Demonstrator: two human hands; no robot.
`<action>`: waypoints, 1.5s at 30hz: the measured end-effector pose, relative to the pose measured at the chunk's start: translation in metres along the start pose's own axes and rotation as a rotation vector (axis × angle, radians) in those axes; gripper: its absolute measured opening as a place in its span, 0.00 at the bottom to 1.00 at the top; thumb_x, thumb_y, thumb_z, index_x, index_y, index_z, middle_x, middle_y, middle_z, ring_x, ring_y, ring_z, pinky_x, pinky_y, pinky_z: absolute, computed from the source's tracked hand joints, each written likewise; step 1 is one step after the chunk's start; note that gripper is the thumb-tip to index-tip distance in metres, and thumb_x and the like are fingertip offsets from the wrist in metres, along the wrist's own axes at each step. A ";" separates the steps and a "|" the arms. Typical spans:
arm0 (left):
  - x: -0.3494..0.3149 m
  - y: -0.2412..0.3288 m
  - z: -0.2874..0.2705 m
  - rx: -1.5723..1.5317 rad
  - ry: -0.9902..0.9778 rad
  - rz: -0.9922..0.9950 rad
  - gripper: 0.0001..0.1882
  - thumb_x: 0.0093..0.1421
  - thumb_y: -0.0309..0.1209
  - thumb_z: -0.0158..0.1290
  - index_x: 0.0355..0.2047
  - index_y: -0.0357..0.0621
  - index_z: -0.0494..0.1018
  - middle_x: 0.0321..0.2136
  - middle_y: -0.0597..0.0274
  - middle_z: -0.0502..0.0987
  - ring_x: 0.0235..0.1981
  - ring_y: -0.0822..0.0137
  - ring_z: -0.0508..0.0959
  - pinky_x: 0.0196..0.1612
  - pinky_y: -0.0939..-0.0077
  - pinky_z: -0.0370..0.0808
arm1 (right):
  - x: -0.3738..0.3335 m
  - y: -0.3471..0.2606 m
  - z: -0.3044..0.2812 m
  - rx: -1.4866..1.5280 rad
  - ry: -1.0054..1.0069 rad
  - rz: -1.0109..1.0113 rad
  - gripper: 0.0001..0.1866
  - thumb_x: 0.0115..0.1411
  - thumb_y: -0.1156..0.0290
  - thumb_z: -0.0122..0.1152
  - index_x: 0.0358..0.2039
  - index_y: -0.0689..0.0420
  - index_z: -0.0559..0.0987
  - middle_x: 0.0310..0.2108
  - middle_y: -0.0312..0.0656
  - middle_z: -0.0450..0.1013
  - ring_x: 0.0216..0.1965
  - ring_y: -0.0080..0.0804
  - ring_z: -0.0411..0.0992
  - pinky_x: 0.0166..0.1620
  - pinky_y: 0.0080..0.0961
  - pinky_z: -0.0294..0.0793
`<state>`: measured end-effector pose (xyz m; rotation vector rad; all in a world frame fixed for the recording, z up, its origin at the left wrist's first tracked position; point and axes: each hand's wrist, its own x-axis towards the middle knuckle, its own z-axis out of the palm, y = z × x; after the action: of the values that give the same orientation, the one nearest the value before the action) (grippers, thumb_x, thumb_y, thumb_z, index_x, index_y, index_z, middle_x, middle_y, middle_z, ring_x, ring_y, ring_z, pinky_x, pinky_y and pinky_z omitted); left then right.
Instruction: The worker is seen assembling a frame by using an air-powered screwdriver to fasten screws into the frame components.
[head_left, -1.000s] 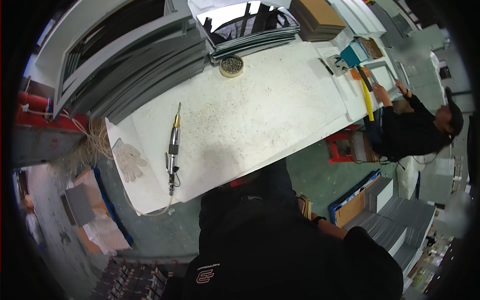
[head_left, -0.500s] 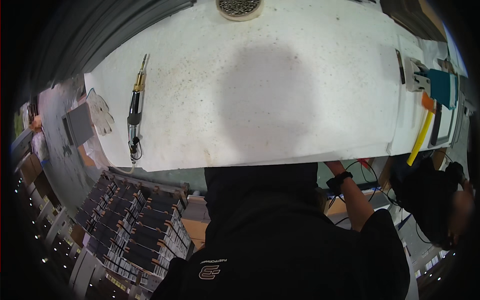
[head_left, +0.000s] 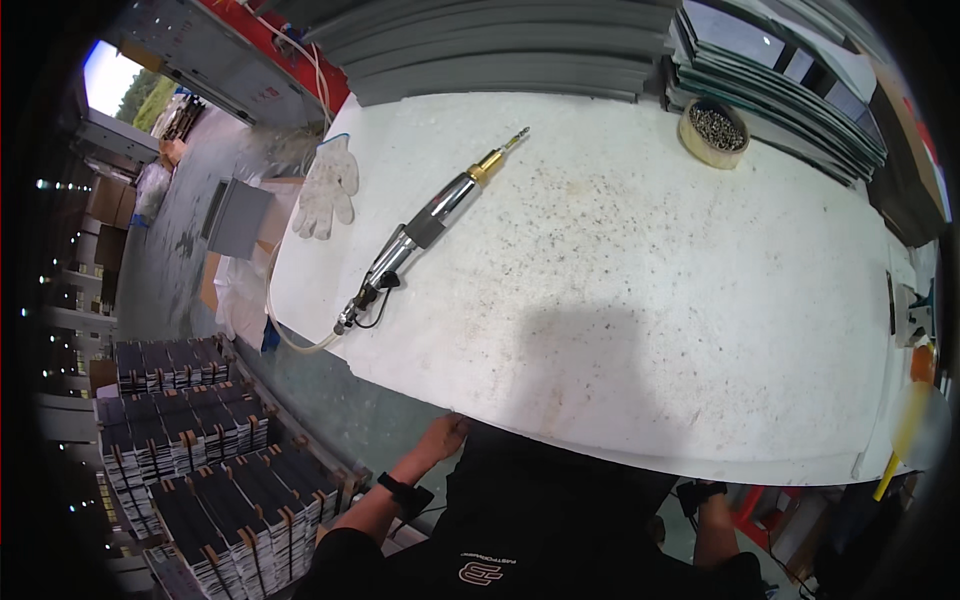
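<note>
My left hand (head_left: 443, 437) is low at the near edge of the white tabletop (head_left: 640, 250), beside my dark clothing. Its fingers are partly hidden, so their grip is unclear. Of my right arm, the wrist with a black band (head_left: 700, 494) shows below the table edge; the hand itself is hidden under the top. A silver and black power screwdriver (head_left: 430, 222) with a brass-coloured nose lies on the left part of the table, its bit toward the far side. A pale hose (head_left: 300, 347) runs from its rear end. Neither hand touches the screwdriver.
A white knit glove (head_left: 328, 188) lies at the table's left edge. Along the back are stacked grey panels (head_left: 490, 55) and a round tub (head_left: 722, 152) of small metal screws. Strapped stacks of dark panels (head_left: 235, 500) stand on the floor at left. Something yellow (head_left: 888, 475) is at the right edge.
My view has swung left, bringing more of the back and left side into sight. My left hand now shows at the near edge. The screwdriver still lies on the table.
</note>
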<state>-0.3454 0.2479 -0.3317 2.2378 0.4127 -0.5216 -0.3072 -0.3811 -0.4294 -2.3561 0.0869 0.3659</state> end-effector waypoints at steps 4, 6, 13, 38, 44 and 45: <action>-0.047 0.109 -0.084 0.543 -0.449 0.259 0.14 0.71 0.37 0.46 0.49 0.45 0.76 0.40 0.49 0.81 0.42 0.42 0.80 0.47 0.54 0.78 | 0.004 0.003 0.006 -0.111 0.076 -0.047 0.18 0.65 0.64 0.61 0.52 0.59 0.80 0.46 0.58 0.78 0.50 0.59 0.75 0.57 0.47 0.73; -0.103 0.179 -0.149 0.289 -0.573 0.294 0.15 0.72 0.40 0.47 0.50 0.46 0.76 0.40 0.50 0.81 0.42 0.45 0.81 0.46 0.56 0.78 | 0.041 -0.134 -0.004 -0.355 -0.087 -0.329 0.18 0.62 0.67 0.65 0.50 0.61 0.81 0.51 0.60 0.77 0.55 0.61 0.73 0.59 0.47 0.72; -0.099 0.393 -0.336 0.370 0.309 0.849 0.13 0.68 0.28 0.55 0.51 0.37 0.78 0.43 0.52 0.84 0.42 0.59 0.85 0.48 0.68 0.79 | -0.025 -0.347 -0.154 -0.216 -0.503 -0.265 0.26 0.62 0.54 0.68 0.55 0.57 0.80 0.47 0.49 0.82 0.50 0.49 0.79 0.54 0.38 0.77; 0.082 0.501 -0.437 1.042 1.336 1.219 0.23 0.56 0.18 0.57 0.52 0.48 0.76 0.40 0.57 0.79 0.40 0.53 0.82 0.43 0.62 0.80 | 0.087 -0.470 -0.300 0.272 -0.404 -0.582 0.31 0.63 0.60 0.68 0.62 0.60 0.75 0.52 0.51 0.79 0.50 0.38 0.80 0.54 0.33 0.80; -0.014 0.489 -0.298 1.049 1.222 1.362 0.23 0.55 0.26 0.63 0.53 0.50 0.81 0.37 0.64 0.81 0.35 0.63 0.79 0.38 0.70 0.78 | 0.086 -0.498 -0.316 0.887 -0.295 -0.581 0.59 0.56 0.29 0.63 0.69 0.68 0.61 0.61 0.60 0.70 0.54 0.48 0.78 0.52 0.42 0.84; -0.020 0.479 -0.275 1.021 1.193 1.372 0.23 0.53 0.27 0.63 0.52 0.51 0.82 0.37 0.65 0.80 0.33 0.64 0.78 0.36 0.72 0.77 | 0.084 -0.504 -0.316 0.905 -0.287 -0.566 0.60 0.56 0.26 0.60 0.68 0.70 0.61 0.61 0.60 0.70 0.55 0.49 0.77 0.51 0.42 0.84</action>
<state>-0.0832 0.1479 0.1446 2.7768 -1.0769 1.6794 -0.0676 -0.2292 0.0999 -1.3372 -0.4516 0.2901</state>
